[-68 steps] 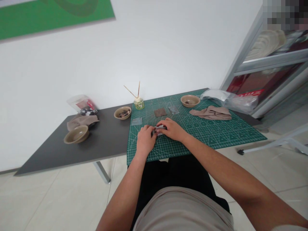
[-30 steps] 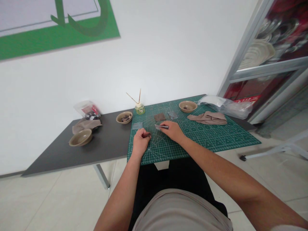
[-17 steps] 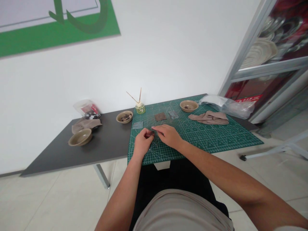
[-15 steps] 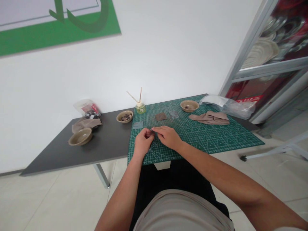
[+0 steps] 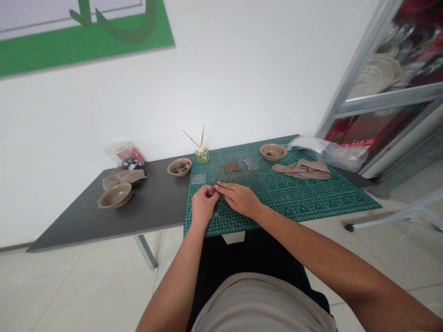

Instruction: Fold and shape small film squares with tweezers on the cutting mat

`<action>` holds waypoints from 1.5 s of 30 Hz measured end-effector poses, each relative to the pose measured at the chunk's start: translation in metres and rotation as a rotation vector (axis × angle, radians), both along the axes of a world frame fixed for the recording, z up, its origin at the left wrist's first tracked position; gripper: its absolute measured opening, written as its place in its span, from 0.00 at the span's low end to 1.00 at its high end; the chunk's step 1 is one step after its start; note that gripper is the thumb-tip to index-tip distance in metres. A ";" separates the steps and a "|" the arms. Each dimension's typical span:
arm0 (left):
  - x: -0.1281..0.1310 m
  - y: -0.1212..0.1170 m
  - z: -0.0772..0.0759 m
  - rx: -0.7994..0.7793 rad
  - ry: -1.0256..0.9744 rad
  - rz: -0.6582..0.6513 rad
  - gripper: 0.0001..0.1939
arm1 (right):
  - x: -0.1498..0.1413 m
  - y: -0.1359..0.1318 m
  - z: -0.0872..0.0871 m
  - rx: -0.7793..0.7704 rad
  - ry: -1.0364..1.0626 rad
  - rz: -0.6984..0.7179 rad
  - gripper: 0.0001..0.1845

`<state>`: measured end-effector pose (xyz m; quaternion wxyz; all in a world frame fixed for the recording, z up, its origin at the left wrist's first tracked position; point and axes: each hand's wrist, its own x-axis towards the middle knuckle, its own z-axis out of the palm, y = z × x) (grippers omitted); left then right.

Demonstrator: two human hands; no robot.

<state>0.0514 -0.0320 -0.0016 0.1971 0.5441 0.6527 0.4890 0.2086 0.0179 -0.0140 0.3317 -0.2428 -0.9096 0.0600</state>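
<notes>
Over the green cutting mat [image 5: 301, 198], my left hand [image 5: 203, 204] is closed in a pinch, with thumb and fingers around something small. The fingertips of my right hand [image 5: 240, 199] are pressed together and meet the left fingertips. Whatever lies between the two hands is too small and covered to make out. Just beyond them on the mat lie a flat clear plastic piece [image 5: 199, 179], a brown square piece [image 5: 231, 166] and a small clear packet [image 5: 250, 164].
Left of the mat stand a bowl [image 5: 179, 174] of small dark and tan pieces, another bowl [image 5: 116, 203], a cloth [image 5: 121, 178] and a clear container [image 5: 122, 154]. A reed bottle [image 5: 202, 155], a third bowl [image 5: 273, 159], a brown cloth [image 5: 304, 169] and plastic wrapping [image 5: 342, 156] edge the mat.
About a second ago my hands were apart, the right holding a small greyish strip-like piece. Since then the right hand has moved left to my left fingertips, and that piece no longer shows.
</notes>
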 end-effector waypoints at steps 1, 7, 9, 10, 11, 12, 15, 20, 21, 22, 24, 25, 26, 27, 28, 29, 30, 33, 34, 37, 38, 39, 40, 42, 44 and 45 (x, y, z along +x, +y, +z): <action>0.000 0.000 0.000 -0.003 0.011 -0.004 0.10 | 0.000 0.000 0.000 0.024 -0.004 0.004 0.24; 0.000 0.000 -0.001 0.003 0.014 -0.015 0.08 | 0.000 0.001 -0.003 0.098 -0.049 0.002 0.25; 0.001 -0.001 0.001 0.007 0.003 0.005 0.08 | -0.001 0.001 -0.004 0.095 -0.050 -0.005 0.26; 0.001 -0.002 0.002 0.010 -0.002 0.013 0.08 | -0.001 0.001 -0.004 0.089 -0.050 -0.011 0.27; 0.002 -0.002 0.003 0.012 -0.007 0.017 0.08 | -0.001 0.001 -0.004 0.083 -0.050 -0.017 0.27; 0.002 -0.003 0.003 0.014 -0.011 0.019 0.08 | -0.001 0.000 -0.004 0.077 -0.053 -0.023 0.27; 0.002 -0.004 0.003 0.034 -0.028 0.019 0.07 | -0.001 -0.001 -0.003 0.064 -0.060 -0.036 0.27; 0.000 -0.002 -0.001 0.042 -0.077 -0.012 0.06 | 0.000 -0.003 -0.002 0.046 -0.067 -0.085 0.26; 0.000 -0.002 -0.002 0.042 -0.080 -0.017 0.06 | 0.000 -0.003 -0.001 0.046 -0.074 -0.093 0.26; 0.000 -0.002 -0.002 0.044 -0.080 -0.021 0.06 | 0.000 -0.003 -0.001 0.047 -0.082 -0.098 0.26; 0.000 -0.001 -0.002 0.044 -0.067 -0.023 0.07 | 0.000 -0.004 0.001 0.052 -0.100 -0.098 0.27; 0.001 -0.002 -0.002 0.042 -0.056 -0.024 0.08 | -0.001 -0.004 0.001 0.054 -0.111 -0.096 0.27; 0.001 -0.002 -0.001 0.040 -0.045 -0.024 0.08 | -0.001 -0.005 0.002 0.054 -0.122 -0.096 0.27; 0.002 -0.002 -0.001 0.037 -0.033 -0.023 0.08 | -0.001 -0.005 0.003 0.052 -0.131 -0.098 0.27; 0.002 -0.003 0.000 0.033 -0.023 -0.021 0.08 | -0.001 -0.006 0.003 0.051 -0.139 -0.101 0.27; 0.002 -0.003 0.000 0.031 -0.015 -0.019 0.08 | -0.001 -0.006 0.003 0.051 -0.144 -0.102 0.27; 0.002 -0.004 0.001 0.029 -0.012 -0.016 0.08 | -0.001 -0.006 0.003 0.052 -0.148 -0.101 0.27; 0.002 -0.005 0.001 0.035 -0.018 -0.006 0.08 | -0.001 -0.007 0.004 0.053 -0.155 -0.105 0.27; 0.002 -0.005 0.000 0.038 -0.026 -0.001 0.08 | -0.001 -0.008 0.004 0.050 -0.154 -0.116 0.26; 0.001 -0.005 -0.002 0.051 -0.043 0.003 0.09 | -0.001 -0.008 0.005 0.042 -0.142 -0.146 0.26; 0.001 -0.004 -0.002 0.055 -0.046 0.000 0.10 | -0.001 -0.008 0.005 0.045 -0.140 -0.146 0.26; 0.001 -0.004 -0.003 0.056 -0.045 -0.006 0.10 | -0.001 -0.008 0.005 0.051 -0.139 -0.138 0.26; 0.001 -0.004 -0.003 0.056 -0.039 -0.012 0.10 | -0.001 -0.008 0.004 0.060 -0.139 -0.127 0.26; 0.002 -0.004 -0.003 0.049 -0.024 -0.023 0.11 | -0.001 -0.007 0.003 0.081 -0.136 -0.107 0.26; 0.002 -0.004 -0.002 0.044 -0.007 -0.017 0.11 | -0.001 -0.007 0.002 0.096 -0.127 -0.095 0.25; 0.002 -0.005 -0.001 0.041 0.001 -0.009 0.11 | -0.001 -0.006 0.002 0.099 -0.123 -0.096 0.25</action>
